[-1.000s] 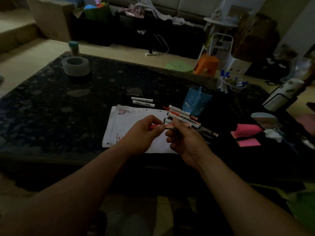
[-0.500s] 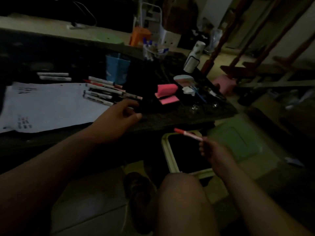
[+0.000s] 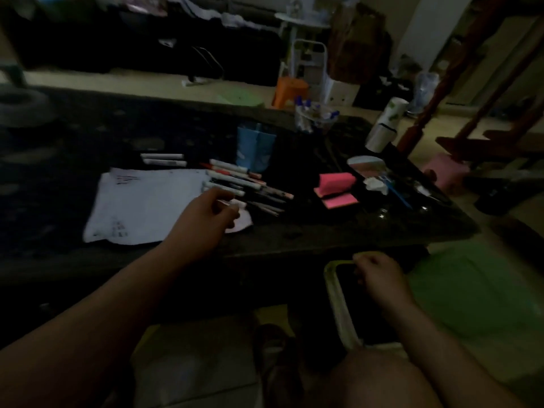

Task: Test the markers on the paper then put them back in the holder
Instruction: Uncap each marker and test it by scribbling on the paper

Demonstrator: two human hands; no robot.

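Red marker gone from right hand [image 3: 378, 278], now over bin rim [image 3: 331, 278].

The room is dim. A dark speckled bench [image 3: 88, 125] fills the middle. Behind it runs a pale floor [image 3: 132, 88], with a long black sofa [image 3: 117, 45], an orange plastic stool [image 3: 290, 91] and a white wall [image 3: 426, 30] beyond.
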